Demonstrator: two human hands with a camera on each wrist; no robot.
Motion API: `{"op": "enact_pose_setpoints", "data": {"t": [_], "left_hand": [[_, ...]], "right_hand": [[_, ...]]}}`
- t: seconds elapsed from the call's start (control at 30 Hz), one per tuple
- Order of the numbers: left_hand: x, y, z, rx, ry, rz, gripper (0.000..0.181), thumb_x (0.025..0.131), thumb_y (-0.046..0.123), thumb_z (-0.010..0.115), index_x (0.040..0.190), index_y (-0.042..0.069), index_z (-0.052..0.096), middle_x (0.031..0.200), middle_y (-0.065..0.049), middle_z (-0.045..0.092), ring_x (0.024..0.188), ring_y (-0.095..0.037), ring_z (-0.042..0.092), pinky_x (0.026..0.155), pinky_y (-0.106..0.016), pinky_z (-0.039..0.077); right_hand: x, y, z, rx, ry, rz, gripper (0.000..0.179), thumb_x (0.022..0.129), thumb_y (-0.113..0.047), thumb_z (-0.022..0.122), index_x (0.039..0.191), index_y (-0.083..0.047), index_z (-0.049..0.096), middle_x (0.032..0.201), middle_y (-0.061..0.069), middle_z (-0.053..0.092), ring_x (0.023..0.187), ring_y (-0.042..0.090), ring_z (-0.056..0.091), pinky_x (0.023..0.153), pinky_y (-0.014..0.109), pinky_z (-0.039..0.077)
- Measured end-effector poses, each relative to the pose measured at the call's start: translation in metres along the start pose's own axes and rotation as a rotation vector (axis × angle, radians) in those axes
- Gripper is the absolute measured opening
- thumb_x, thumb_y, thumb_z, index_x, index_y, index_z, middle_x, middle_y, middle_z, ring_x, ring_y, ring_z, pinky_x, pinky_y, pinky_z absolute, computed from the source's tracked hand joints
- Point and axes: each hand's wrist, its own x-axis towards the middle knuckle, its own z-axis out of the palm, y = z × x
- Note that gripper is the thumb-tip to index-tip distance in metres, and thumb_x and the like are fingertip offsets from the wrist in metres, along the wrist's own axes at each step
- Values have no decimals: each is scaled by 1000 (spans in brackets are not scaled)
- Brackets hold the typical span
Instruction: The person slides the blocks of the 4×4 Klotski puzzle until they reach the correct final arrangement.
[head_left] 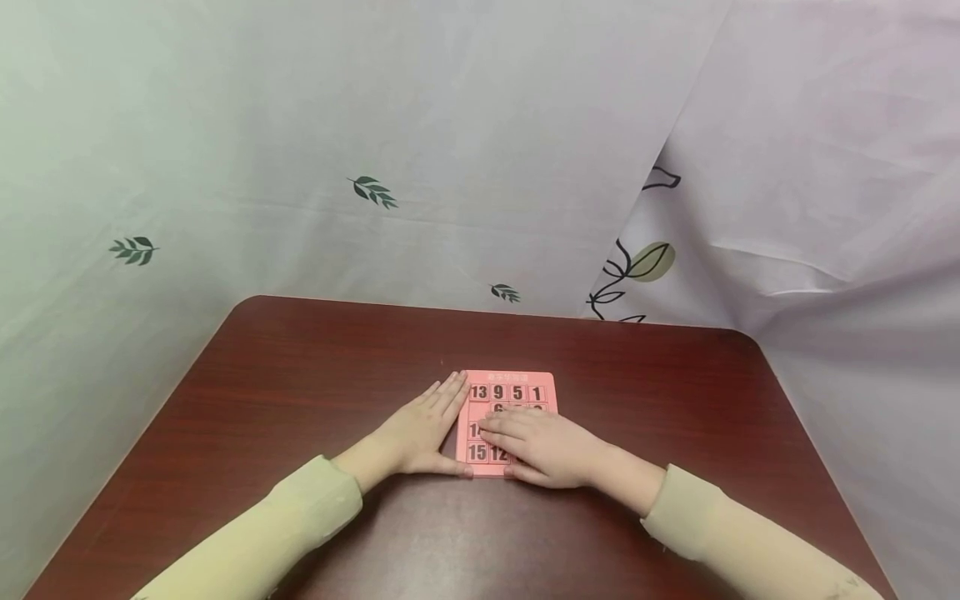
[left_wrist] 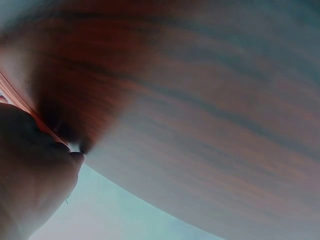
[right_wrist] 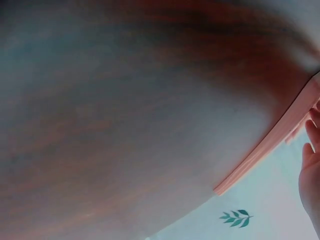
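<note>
A pink sliding number puzzle (head_left: 506, 377) lies flat on the dark red wooden table, its top row reading 13, 9, 5, 1. Along its left edge rests my left hand (head_left: 420, 433), the straight fingers at the upper left and the thumb at the lower left corner. My right hand (head_left: 551, 446) lies over the lower right of the puzzle with fingers extended across the tiles, hiding several of them. The left cell of the second row shows no tile. In the right wrist view, the puzzle's pink side (right_wrist: 270, 135) appears beside the right hand (right_wrist: 311, 175).
The table (head_left: 337, 358) has rounded far corners. Pale cloth (head_left: 450, 125) with leaf prints hangs behind it and at both sides. Light green sleeves cover both forearms.
</note>
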Motion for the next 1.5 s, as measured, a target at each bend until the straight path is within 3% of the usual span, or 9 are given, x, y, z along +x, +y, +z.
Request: {"op": "enact_pose_setpoints", "data": {"t": [0.4,0.67,1.2,1.5], "left_hand": [[-1,-1,-2,5,2,3,128,86,84,62,167,-6,19,177,-25,13,166,-37,18,135,-48,24],[0,0,-1,-2,4,5,128,86,83,62,167,-6,19,177,-24,13,166,-37,18,135,-49,25],[-1,-2,0,4,21,10,128,85,83,62,167,-7,19,177,-25,14,165,-37,19,135,-49,25],[-1,-1,-1,0,20,7,128,86,83,63,166,-7,20,177,-25,15,165,-37,20,135,-48,25]], "right_hand": [[8,14,2,-42,-50,68,55,107,-38,60,155,-11,56,160,6,57,150,21,53,125,41,44],[9,13,1,-5,-82,105,57,108,-40,56,157,-11,53,163,5,53,154,22,48,127,42,41],[-7,-22,1,-28,14,-72,62,105,-43,63,156,-8,53,158,4,58,150,21,53,125,39,44],[-7,-19,1,-60,-33,-29,62,106,-45,60,158,-11,51,160,3,57,151,21,51,125,39,43]]}}
